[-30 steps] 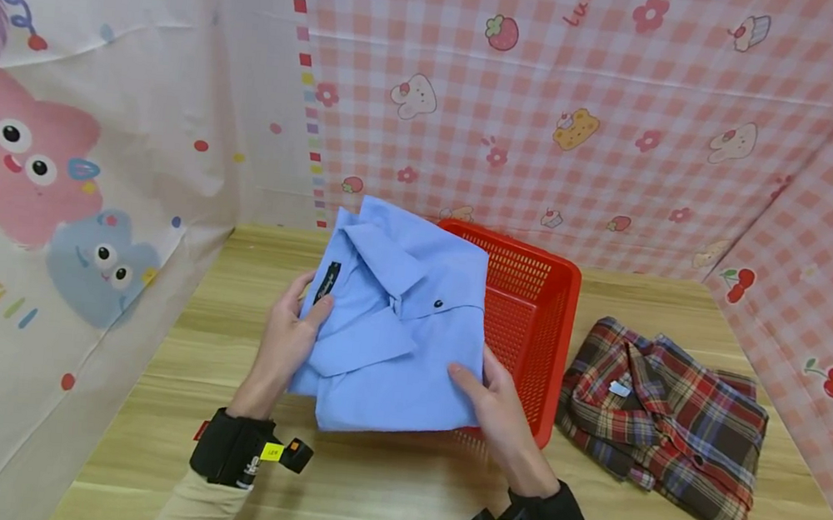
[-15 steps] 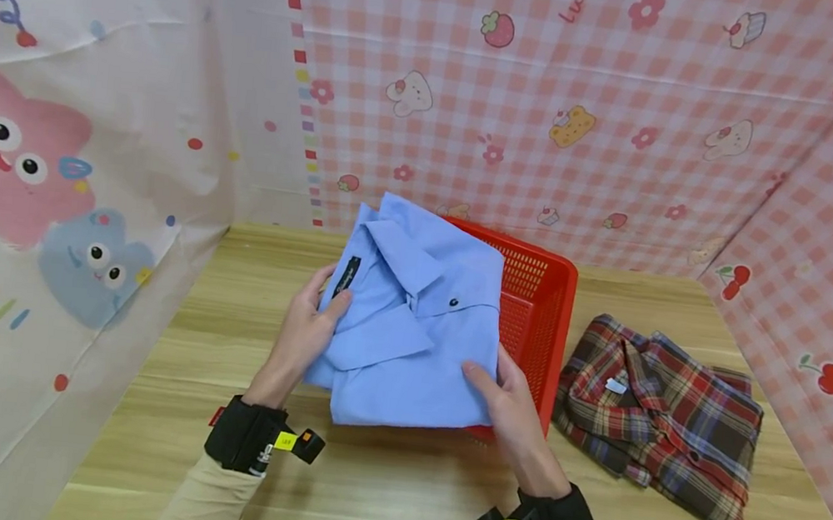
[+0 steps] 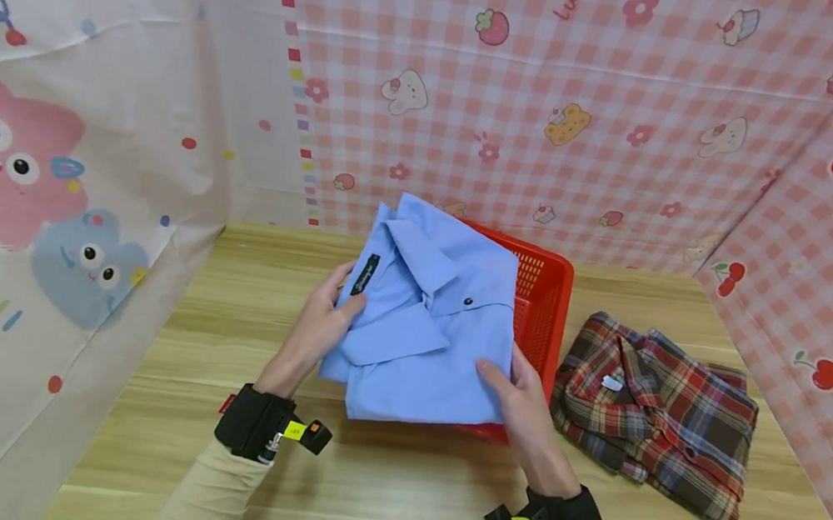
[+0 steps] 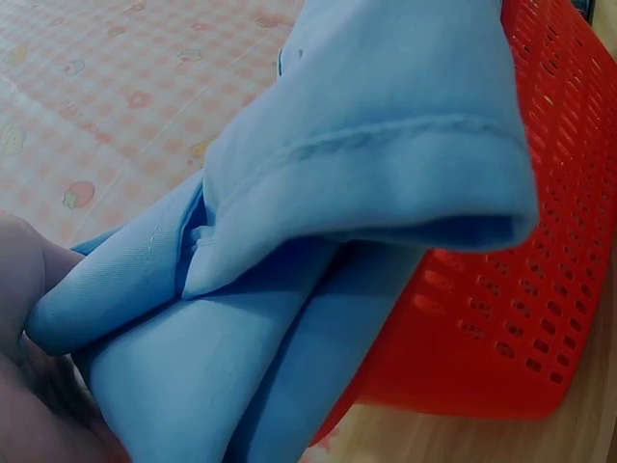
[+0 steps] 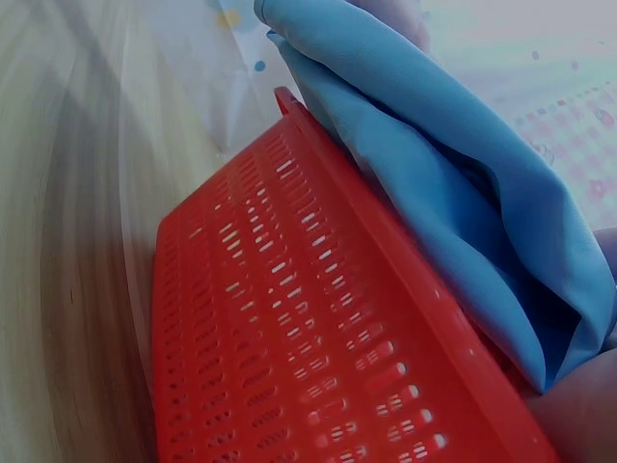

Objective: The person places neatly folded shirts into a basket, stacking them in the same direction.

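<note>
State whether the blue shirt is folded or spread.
Folded: the blue shirt forms a compact bundle, and both wrist views show doubled layers.

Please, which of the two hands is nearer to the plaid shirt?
Right. The right hand, holding the blue shirt, is left of the plaid shirt; the left hand is farther left, across the blue shirt.

I can't see the left part of the red perforated plastic basket, masked by the folded light-blue cloth shirt, behind which most fingers of the bare left hand and bare right hand vanish. Right of the basket, the pale label on the folded red-and-brown plaid shirt is too small to read; nearer me, beige sleeves are cut off
</note>
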`<state>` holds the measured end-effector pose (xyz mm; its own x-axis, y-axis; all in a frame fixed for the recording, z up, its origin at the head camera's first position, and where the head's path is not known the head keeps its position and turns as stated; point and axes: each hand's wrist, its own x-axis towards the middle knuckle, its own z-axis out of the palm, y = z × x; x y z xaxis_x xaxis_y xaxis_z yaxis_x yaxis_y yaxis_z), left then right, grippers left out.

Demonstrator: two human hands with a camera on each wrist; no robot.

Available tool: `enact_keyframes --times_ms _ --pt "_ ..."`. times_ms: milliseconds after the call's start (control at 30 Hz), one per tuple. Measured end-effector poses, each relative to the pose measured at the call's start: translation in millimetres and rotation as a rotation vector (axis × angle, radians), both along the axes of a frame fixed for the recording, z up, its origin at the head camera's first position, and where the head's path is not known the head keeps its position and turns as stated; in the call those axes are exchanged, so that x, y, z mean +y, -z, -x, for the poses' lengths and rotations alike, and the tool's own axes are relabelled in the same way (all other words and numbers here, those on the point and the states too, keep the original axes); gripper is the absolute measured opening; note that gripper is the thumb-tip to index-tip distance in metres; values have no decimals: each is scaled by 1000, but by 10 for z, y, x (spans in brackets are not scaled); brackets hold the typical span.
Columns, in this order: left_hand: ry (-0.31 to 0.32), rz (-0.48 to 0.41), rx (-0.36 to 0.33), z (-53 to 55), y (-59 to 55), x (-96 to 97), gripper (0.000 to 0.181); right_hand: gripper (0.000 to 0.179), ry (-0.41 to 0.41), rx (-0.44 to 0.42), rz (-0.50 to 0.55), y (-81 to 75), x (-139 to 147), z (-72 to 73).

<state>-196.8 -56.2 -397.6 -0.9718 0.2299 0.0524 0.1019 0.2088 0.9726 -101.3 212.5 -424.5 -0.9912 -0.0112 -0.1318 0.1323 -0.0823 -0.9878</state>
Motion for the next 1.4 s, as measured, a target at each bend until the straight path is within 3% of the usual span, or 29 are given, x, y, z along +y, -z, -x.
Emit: enact_keyframes --times_ms 333,667,1100,1400 --pt "68 25 -26 68 -28 128 58 61 42 -13 -1 17 99 1" --pt "82 117 -46 167 -59 297 58 58 88 -36 -64 -3 176 27" --pt "69 226 46 270 -36 520 54 64 127 -52 6 -14 203 85" --pt "113 241 103 328 17 640 53 66 155 -71 34 -3 224 116"
